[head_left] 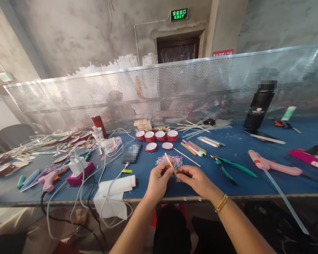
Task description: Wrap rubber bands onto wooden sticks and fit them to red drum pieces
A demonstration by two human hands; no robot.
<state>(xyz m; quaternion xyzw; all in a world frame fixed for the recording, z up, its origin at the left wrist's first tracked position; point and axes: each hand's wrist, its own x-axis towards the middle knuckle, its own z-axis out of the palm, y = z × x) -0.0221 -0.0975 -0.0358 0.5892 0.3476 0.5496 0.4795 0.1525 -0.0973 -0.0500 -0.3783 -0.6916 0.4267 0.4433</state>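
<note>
My left hand [161, 177] pinches a short pale wooden stick [168, 160] near the table's front edge. From the right, my right hand [193, 178] meets its lower end, fingertips pressed together around it; that end is mostly hidden by the fingers. Just beyond both hands lies a pile of small pastel bands [178, 161]. A longer thin stick [187, 157] slants across the table to their right. Further back stand stacks of small red-rimmed round pieces with white faces [160, 135], with two single ones [151, 146] in front.
Green-handled pliers [225, 168], a pink glue gun [274, 164] and a black bottle [259, 106] stand or lie on the right. To the left are a white roll [118, 185], tangled cables, a power strip [80, 174] and another glue gun [49, 180]. A perforated metal panel [95, 95] lines the back.
</note>
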